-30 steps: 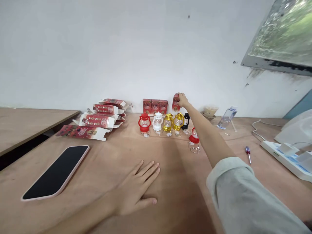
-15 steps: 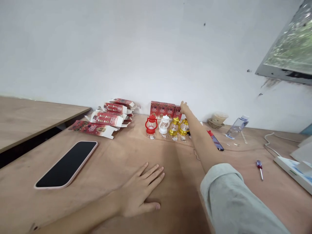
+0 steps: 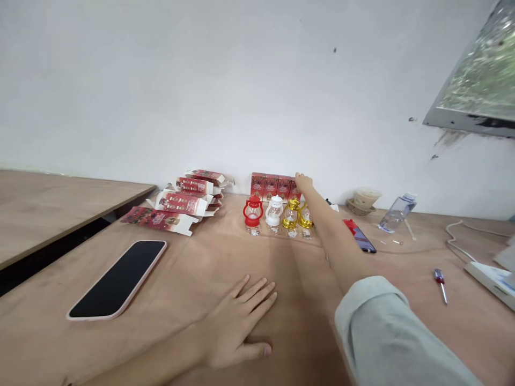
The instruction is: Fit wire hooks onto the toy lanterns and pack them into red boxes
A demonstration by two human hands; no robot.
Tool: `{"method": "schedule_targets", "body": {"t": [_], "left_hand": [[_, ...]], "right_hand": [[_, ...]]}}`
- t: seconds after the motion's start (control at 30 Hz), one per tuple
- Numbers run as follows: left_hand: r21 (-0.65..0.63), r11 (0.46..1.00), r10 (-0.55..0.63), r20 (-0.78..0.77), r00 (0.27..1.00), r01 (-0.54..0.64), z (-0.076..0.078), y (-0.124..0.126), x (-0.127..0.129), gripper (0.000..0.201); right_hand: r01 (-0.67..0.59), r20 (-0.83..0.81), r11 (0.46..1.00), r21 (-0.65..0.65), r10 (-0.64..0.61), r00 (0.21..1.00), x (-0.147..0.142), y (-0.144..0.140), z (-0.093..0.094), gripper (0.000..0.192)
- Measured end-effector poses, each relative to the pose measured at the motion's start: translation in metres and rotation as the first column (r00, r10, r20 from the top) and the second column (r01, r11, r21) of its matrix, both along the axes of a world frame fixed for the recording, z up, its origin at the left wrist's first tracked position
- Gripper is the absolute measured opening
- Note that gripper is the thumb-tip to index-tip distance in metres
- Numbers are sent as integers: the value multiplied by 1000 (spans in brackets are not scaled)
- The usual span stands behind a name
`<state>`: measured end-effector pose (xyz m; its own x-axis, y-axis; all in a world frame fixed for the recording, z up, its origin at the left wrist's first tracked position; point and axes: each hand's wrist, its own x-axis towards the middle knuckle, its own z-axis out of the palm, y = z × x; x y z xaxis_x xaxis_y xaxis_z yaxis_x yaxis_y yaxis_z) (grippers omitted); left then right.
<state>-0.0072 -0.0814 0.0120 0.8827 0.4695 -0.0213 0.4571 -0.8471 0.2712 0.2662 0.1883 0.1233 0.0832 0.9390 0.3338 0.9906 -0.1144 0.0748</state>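
Head view: your right hand (image 3: pixel 304 182) is on the end red box (image 3: pixel 295 189) in the row at the white wall (image 3: pixel 201 91).
Right grip state can't be told; left hand (image 3: pixel 237 321) lies flat, fingers spread, on the wood surface (image 3: pixel 201 268). Phone (image 3: pixel 118 279) left, screwdriver (image 3: pixel 440 279) right, toy lanterns (image 3: pixel 277 212) just before the boxes.

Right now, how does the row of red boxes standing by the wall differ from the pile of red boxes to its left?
The upright red cardboard boxes stand closed, side by side against the wall; the flattened red cardboard boxes lie unfolded, flaps open, loosely stacked. The right hand rests on the upright row's right end; no hand touches the flattened pile. Both share the same red printed design.
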Motion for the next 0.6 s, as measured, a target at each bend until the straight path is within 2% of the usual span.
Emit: {"method": "schedule_targets", "body": {"t": [0.07, 0.1, 0.17, 0.27, 0.33, 0.43, 0.53, 0.6], "left_hand": [[10, 1000, -2, -17, 1000, 2, -1, 1, 1, 73], [16, 1000, -3, -23, 1000, 3, -1, 2, 1, 73], [33, 999, -4, -23, 1000, 5, -3, 3, 2, 72], [60, 998, -8, 7, 1000, 8, -7, 5, 1, 71], [77, 997, -11, 35, 999, 8, -9, 6, 0, 68], [97, 995, -10, 66, 998, 4, -12, 7, -1, 67], [94, 996, 5, 62, 998, -11, -11, 7, -1, 66], [78, 997, 17, 40, 999, -20, -9, 6, 0, 66]], "right_hand": [[10, 5, 1000, -4, -10, 1000, 6, -5, 17, 38], [3, 11, 1000, 8, -3, 1000, 11, -10, 26, 47], [-8, 36, 999, 53, 6, 999, 26, -30, 43, 57], [-112, 87, 971, 213, 95, 992, 50, -84, 51, 45], [-145, 70, 957, 253, 131, 989, 64, -128, 40, 38], [-98, -16, 969, 225, 104, 994, 79, -181, -1, 44], [-64, -109, 970, 234, 92, 990, 89, -203, -47, 58], [-36, -181, 975, 217, 76, 981, 93, -203, -67, 63]]}}
